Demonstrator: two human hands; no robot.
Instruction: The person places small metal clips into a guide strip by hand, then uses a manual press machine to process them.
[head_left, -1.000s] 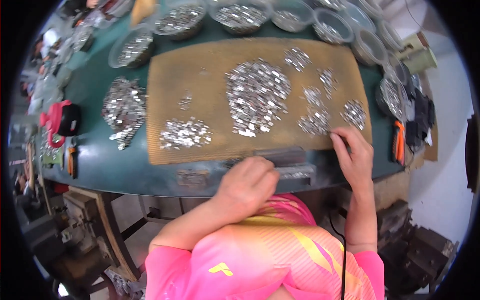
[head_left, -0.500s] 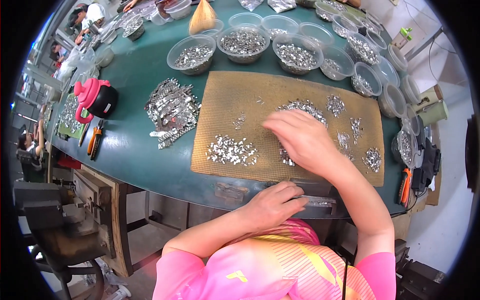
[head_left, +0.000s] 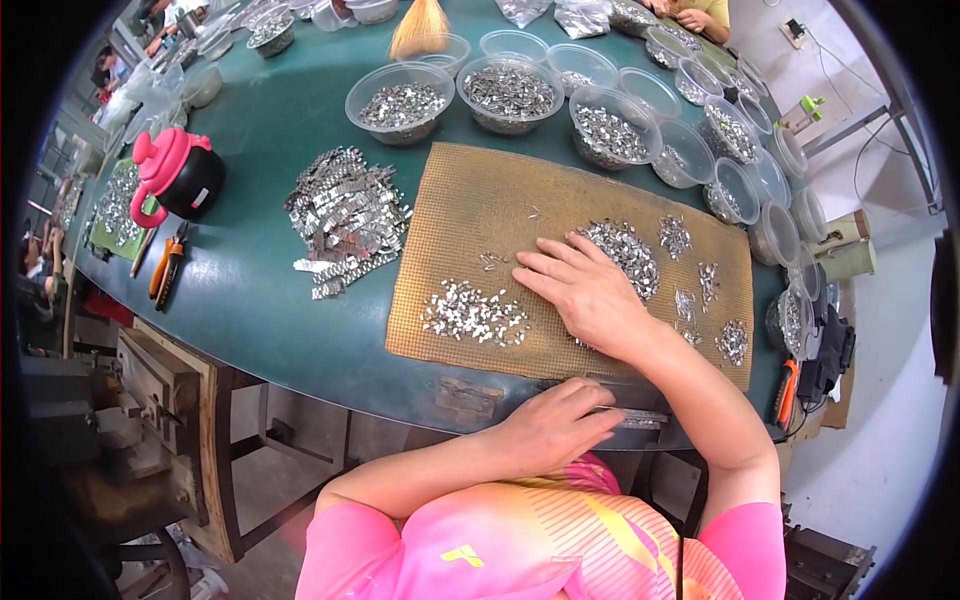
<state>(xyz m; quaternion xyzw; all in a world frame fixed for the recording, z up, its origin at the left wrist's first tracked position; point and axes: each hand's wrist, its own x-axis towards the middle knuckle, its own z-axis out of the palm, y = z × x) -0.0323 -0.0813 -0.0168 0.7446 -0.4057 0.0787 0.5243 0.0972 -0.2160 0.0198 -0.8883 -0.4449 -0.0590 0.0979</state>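
Observation:
My right hand [head_left: 590,300] lies palm down over the tan ridged mat [head_left: 480,185], its fingers stretched out and apart. Beneath the palm the mat is hidden. Just left of it is a heap of small shiny metal pieces [head_left: 470,312]; a larger heap of metal pieces [head_left: 622,258] lies at its right. At the near table edge my left hand [head_left: 560,425] is closed, with thumb and fingers round the left end of a narrow metal strip [head_left: 640,419]. The fingers hide that end.
Several clear plastic bowls [head_left: 510,92] of metal parts line the mat's far and right sides. Left are a pile of metal strips [head_left: 345,220], a pink-lidded black mug [head_left: 180,175] and orange-handled pliers [head_left: 166,268]. A straw brush [head_left: 420,28] and a co-worker's hands [head_left: 690,18] are farther back.
My right hand's fingers have spread and flattened on the mat, where they were bunched before. My left hand stays at the strip. The whole view has shifted a little.

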